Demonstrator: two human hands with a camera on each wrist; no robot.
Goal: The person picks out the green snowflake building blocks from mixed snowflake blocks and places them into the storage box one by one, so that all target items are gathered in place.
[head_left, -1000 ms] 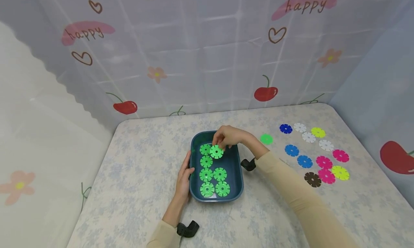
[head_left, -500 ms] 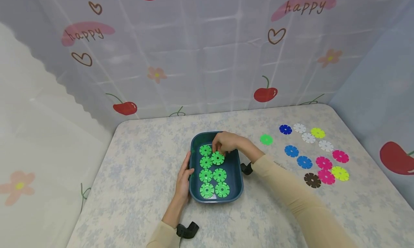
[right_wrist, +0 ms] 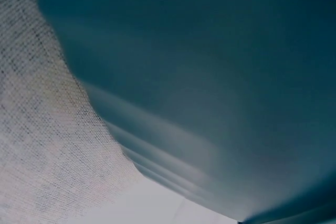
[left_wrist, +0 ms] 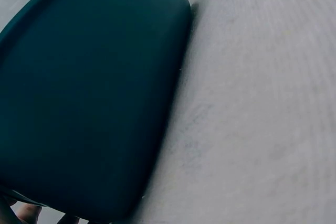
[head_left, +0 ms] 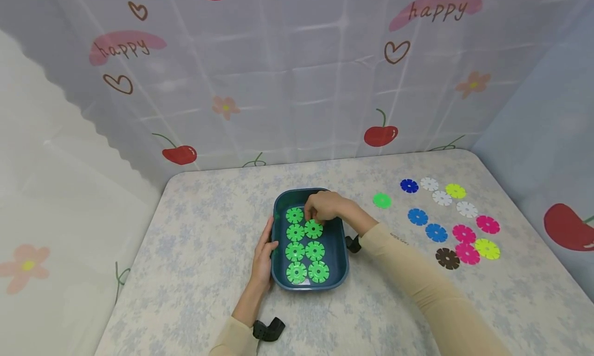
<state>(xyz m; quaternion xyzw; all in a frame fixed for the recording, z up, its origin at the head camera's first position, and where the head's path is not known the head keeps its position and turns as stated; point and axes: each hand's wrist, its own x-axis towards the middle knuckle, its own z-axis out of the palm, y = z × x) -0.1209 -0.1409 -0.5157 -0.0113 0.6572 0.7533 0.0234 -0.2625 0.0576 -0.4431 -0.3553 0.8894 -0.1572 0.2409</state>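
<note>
Floral tabletop (head_left: pixel 195 253): coloured discs (head_left: pixel 452 222) right of tray (head_left: pixel 341 265); hands apparently unobstructed.

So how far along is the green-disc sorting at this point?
Six green discs already lie in the blue tray. The right hand is setting a seventh among them while the left hand rests against the tray's side. One green disc is left on the table, beside the other colours.
</note>
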